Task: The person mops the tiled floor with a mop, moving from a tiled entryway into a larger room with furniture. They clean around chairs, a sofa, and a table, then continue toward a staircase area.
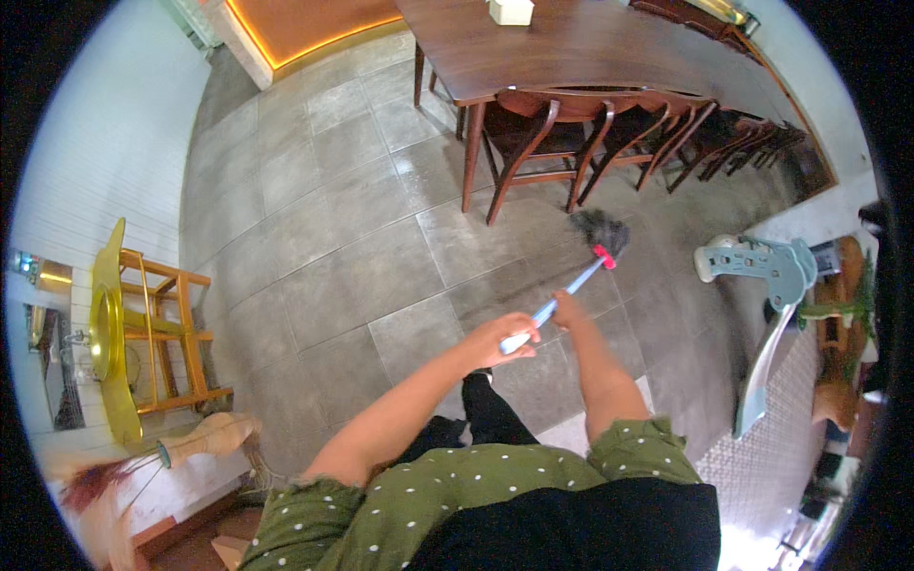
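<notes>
Near chairs point(571, 103) fronting dark table point(571, 52), mop point(577, 282) gripped in 2 hands point(500, 340); pale-blue slide point(776, 262) stands at right.

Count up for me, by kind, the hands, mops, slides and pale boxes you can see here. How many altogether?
Hands: 2, left hand and right hand, both on the handle
Mop: 1
Pale blue slide: 1
Pale box: 1
Total: 5
</notes>
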`<action>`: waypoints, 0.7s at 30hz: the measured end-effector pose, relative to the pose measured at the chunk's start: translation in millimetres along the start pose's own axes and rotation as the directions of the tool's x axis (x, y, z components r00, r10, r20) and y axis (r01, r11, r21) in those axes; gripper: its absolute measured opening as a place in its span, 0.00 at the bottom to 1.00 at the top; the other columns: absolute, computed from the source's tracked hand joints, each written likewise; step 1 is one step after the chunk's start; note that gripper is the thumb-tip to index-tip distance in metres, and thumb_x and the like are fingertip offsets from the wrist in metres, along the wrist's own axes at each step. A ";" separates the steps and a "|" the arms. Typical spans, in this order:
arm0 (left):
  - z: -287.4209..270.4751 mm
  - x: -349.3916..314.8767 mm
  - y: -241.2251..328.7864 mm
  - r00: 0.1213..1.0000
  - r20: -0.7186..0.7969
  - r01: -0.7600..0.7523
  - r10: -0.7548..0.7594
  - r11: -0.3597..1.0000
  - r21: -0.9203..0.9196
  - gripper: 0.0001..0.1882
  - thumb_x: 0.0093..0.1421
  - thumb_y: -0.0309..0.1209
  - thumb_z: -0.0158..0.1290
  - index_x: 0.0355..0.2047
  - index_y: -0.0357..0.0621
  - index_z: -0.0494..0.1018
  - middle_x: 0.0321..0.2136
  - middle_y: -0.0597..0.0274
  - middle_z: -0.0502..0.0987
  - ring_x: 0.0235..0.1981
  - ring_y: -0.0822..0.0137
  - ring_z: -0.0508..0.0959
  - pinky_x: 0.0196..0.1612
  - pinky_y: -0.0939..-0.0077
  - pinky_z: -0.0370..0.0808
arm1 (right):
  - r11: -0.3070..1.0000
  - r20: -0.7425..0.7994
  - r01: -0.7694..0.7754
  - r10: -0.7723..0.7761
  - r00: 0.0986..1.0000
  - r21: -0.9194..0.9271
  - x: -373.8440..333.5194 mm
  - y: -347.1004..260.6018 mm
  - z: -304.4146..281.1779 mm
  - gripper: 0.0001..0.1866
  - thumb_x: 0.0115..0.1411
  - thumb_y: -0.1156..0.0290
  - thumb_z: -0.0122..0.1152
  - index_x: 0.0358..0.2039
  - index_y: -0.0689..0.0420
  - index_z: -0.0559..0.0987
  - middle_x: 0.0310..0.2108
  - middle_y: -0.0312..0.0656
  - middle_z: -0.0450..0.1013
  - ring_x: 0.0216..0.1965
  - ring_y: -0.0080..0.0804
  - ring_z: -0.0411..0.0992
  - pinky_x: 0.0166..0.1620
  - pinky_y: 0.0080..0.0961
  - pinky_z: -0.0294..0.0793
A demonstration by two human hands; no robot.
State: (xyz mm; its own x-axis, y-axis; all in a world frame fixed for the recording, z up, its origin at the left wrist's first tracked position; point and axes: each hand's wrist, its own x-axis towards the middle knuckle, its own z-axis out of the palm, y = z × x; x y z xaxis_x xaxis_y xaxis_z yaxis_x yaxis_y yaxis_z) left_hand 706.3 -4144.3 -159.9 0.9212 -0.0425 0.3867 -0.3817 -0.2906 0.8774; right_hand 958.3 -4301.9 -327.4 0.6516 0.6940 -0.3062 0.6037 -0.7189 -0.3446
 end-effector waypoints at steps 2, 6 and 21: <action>13.9 -11.9 -8.4 1.000 0.008 -0.021 0.021 0.999 0.047 0.17 0.57 0.29 0.64 0.46 0.47 0.74 0.46 0.59 0.78 0.54 0.56 0.74 0.55 0.59 0.72 | 0.994 0.116 -0.099 0.105 0.988 -0.054 -5.7 6.9 4.4 0.31 0.54 0.65 0.65 0.60 0.52 0.70 0.62 0.51 0.66 0.61 0.48 0.67 0.61 0.42 0.69; 28.5 -62.8 6.1 0.996 -0.002 0.092 -0.092 0.995 0.048 0.17 0.57 0.32 0.65 0.46 0.49 0.77 0.49 0.58 0.78 0.57 0.56 0.73 0.59 0.59 0.70 | 0.980 0.153 -0.060 0.090 0.984 -0.192 -51.3 -23.9 11.1 0.27 0.57 0.64 0.61 0.59 0.48 0.72 0.60 0.45 0.68 0.62 0.45 0.66 0.63 0.51 0.63; 83.2 -349.5 407.8 0.381 -0.887 0.467 -0.261 0.882 -0.059 0.17 0.57 0.43 0.63 0.28 0.41 0.76 0.29 0.60 0.80 0.42 0.61 0.81 0.60 0.50 0.69 | 0.470 0.334 0.752 -0.878 0.343 0.462 -341.0 -357.5 152.8 0.17 0.47 0.78 0.63 0.39 0.47 0.83 0.38 0.44 0.80 0.44 0.46 0.76 0.58 0.53 0.61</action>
State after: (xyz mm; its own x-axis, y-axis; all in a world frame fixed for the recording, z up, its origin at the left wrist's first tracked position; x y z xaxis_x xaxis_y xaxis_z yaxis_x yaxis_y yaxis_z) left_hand 234.9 -4327.5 39.1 0.3838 0.9076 0.1701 0.0888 -0.2196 0.9715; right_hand 450.1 -4275.5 -235.4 -0.4599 0.8824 -0.0993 0.5614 0.2023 -0.8025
